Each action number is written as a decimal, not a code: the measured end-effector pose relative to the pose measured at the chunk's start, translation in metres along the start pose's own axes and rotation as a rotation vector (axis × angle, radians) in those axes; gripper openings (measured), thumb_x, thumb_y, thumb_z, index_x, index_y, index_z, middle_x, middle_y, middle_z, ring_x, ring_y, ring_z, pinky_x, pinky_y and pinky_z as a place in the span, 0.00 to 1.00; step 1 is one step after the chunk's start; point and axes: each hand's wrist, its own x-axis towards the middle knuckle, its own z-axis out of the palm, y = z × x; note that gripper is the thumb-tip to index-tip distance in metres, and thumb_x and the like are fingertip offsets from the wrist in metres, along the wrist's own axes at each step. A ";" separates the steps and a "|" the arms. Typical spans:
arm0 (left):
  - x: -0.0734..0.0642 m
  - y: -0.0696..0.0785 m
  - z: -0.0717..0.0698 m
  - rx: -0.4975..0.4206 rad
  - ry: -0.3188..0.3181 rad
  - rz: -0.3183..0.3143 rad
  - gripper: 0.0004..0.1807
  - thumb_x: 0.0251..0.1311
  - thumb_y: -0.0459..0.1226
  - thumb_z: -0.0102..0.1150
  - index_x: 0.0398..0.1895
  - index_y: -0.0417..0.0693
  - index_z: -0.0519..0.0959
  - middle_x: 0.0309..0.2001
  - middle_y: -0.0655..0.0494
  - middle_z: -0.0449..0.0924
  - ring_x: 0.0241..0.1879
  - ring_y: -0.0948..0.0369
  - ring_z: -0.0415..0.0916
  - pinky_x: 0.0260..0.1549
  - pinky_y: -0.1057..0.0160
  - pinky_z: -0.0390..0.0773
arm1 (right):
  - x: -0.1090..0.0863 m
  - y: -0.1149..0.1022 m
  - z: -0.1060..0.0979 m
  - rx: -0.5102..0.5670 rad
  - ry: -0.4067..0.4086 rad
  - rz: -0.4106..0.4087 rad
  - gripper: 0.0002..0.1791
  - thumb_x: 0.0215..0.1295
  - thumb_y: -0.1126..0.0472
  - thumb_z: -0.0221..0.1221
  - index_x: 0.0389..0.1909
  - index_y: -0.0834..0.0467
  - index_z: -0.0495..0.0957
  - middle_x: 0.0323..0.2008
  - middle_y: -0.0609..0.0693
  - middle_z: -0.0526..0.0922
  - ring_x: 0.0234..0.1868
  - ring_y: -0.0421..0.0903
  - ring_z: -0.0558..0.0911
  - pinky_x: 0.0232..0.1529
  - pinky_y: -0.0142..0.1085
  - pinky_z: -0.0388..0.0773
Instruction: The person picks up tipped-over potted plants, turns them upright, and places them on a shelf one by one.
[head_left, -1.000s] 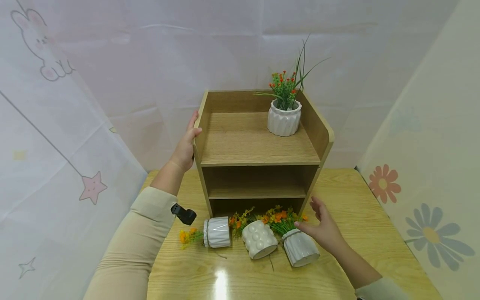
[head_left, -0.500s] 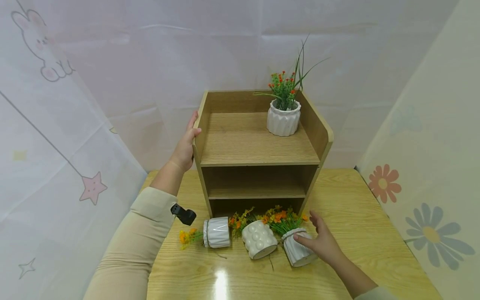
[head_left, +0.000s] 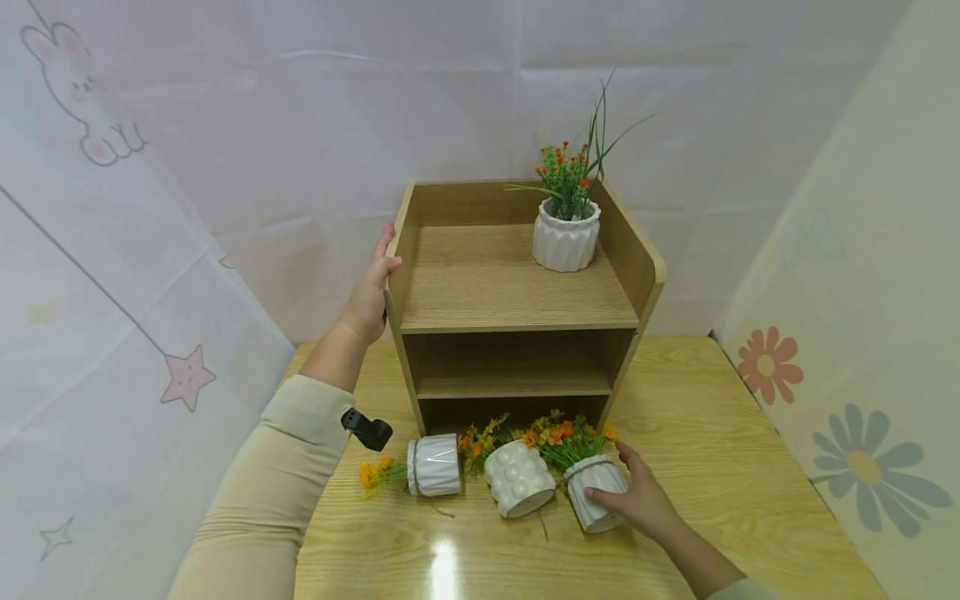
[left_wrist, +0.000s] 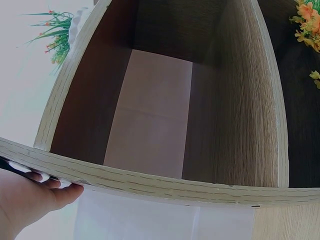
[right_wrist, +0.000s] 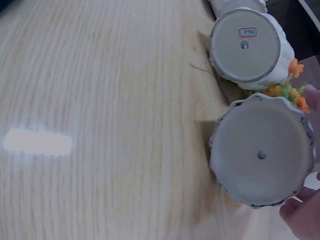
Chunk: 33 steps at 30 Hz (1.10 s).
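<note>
While the right hand (head_left: 651, 502) is lowered over the ribbed white pot (head_left: 597, 478), that pot lies tipped on its side on the table (head_left: 705, 425), its long axis running slantwise away from the person. Its mouth, ringed with twine (head_left: 583, 467) and spilling green stems and orange flowers (head_left: 557, 434), points toward the wooden shelf unit (head_left: 517, 292); its base faces back toward the person and a little rightward. The right thumb lies over the pot's side and the fingers reach along its far side, but whether they grip it I cannot tell. The left hand (head_left: 366, 302) rests against the outer face of the left side panel, fingers loosely extended.

Just left of the right hand's pot is the bubbled pot (head_left: 519, 479), then a pleated pot (head_left: 437, 465), both also lying down. Above and beyond the right hand, a fluted pot (head_left: 566, 242) stands upright on the top board.

Only the right wrist view shows the round base with its central hole, and a red-bordered label (right_wrist: 247, 32) under the bubbled pot, its writing unclear. The left wrist view looks into the compartments; flowers there are cut off at the edge. Most of the right hand falls outside its own wrist view.
</note>
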 end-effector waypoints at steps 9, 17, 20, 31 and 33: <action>0.000 0.000 0.000 0.003 0.001 -0.002 0.39 0.66 0.41 0.29 0.79 0.68 0.33 0.80 0.65 0.27 0.77 0.55 0.32 0.72 0.42 0.41 | 0.003 0.010 0.011 -0.010 -0.016 0.005 0.60 0.52 0.49 0.71 0.73 0.71 0.45 0.69 0.78 0.56 0.65 0.74 0.64 0.60 0.63 0.67; 0.000 0.000 0.000 0.010 0.007 -0.004 0.39 0.65 0.41 0.29 0.79 0.70 0.34 0.79 0.68 0.27 0.78 0.55 0.32 0.72 0.41 0.41 | 0.004 0.008 0.012 -0.048 -0.057 0.029 0.59 0.54 0.46 0.69 0.74 0.68 0.44 0.70 0.78 0.53 0.69 0.76 0.57 0.60 0.67 0.64; 0.000 0.000 0.000 0.005 0.003 -0.002 0.39 0.65 0.41 0.29 0.79 0.70 0.33 0.79 0.67 0.27 0.78 0.55 0.32 0.72 0.41 0.41 | 0.003 0.009 0.012 -0.036 -0.046 0.027 0.59 0.54 0.47 0.69 0.74 0.68 0.45 0.71 0.78 0.53 0.69 0.76 0.58 0.60 0.67 0.64; 0.001 0.000 0.000 0.012 0.005 0.005 0.40 0.65 0.40 0.29 0.79 0.67 0.33 0.79 0.68 0.27 0.78 0.56 0.30 0.73 0.42 0.39 | 0.002 0.009 0.015 -0.030 0.021 0.020 0.56 0.52 0.48 0.69 0.74 0.67 0.50 0.67 0.76 0.60 0.63 0.72 0.69 0.56 0.62 0.70; 0.001 0.000 0.000 0.008 0.005 0.008 0.40 0.65 0.40 0.30 0.79 0.68 0.34 0.80 0.68 0.27 0.78 0.56 0.31 0.73 0.42 0.40 | 0.002 0.010 0.015 -0.031 0.033 0.017 0.56 0.52 0.48 0.70 0.73 0.67 0.50 0.67 0.76 0.62 0.62 0.71 0.70 0.56 0.61 0.71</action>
